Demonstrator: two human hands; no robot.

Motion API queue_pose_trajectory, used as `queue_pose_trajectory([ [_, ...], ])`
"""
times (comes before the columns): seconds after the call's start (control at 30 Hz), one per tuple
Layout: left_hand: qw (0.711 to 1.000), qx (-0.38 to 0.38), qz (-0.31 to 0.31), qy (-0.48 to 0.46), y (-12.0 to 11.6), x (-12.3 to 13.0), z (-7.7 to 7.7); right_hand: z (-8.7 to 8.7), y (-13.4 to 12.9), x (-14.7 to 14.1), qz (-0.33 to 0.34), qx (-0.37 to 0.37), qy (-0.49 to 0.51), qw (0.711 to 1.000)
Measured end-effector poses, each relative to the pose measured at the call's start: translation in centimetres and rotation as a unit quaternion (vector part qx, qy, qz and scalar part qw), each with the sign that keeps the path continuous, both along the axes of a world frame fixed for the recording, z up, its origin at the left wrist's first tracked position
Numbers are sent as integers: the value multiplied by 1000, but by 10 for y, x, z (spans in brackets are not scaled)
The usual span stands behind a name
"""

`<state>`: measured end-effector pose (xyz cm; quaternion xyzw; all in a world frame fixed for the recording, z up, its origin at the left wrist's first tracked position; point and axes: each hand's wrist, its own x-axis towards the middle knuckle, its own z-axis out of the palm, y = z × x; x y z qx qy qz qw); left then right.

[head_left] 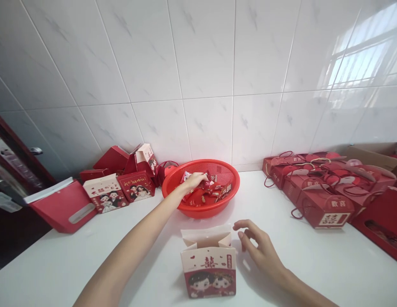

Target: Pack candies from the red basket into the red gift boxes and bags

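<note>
We see one small paper box (208,273) standing upright on the white table (57,264), in the near middle, in front of the red basket (201,211). Its printed front, with two cartoon faces, looks toward us, and its mouth opens upward, with a pale flap rising at the back. Its width runs from left to right. From this high view the width and the height appear similar, so we cannot say surely which is the long axis. The bottom inside and the back are hidden from us, and the smaller printing is hard to read.

The left hand (197,181) reaches into the basket, over wrapped packets (224,192). Its fingertips are concealed among them, therefore we cannot tell if it grips one. The right hand (261,247) is empty, with fingers loosely bent, just beside the right side of the box.

At right, the red boxes with cord handles (326,200) overlap one another, so some are only partly seen; a brown carton (371,155) behind is also partly covered.
</note>
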<state>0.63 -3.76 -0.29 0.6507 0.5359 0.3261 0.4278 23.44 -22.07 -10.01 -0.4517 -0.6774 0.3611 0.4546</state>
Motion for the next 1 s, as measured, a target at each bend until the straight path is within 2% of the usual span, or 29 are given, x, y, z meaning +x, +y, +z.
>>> queue_pose_trajectory([
  [0.1,996,30,-5,84,3,-1,-7,26,26,5,-35,87,-25,995],
  [0.2,986,54,-27,158,3,0,-11,61,69,2,-52,178,-116,976],
  [0.27,978,64,-38,195,2,1,-11,82,101,-7,-79,162,-221,959],
  [0.33,972,68,-41,220,0,1,-12,94,129,-17,-78,78,-275,955],
  [0.43,965,75,-45,248,-4,0,-13,96,157,-31,-55,23,-254,965],
  [0.57,965,95,-87,230,-9,2,-16,83,170,-36,-71,35,-141,987],
  [0.63,965,123,-97,213,-9,4,-18,77,171,-34,-82,46,-79,992],
  [0.7,964,154,-79,200,-7,6,-21,74,171,-32,-88,54,-27,994],
  [0.83,974,163,-59,143,-2,5,-28,79,165,-34,-87,63,43,993],
  [1.0,974,180,-97,102,-6,4,-23,94,152,-43,6,61,183,981],
])
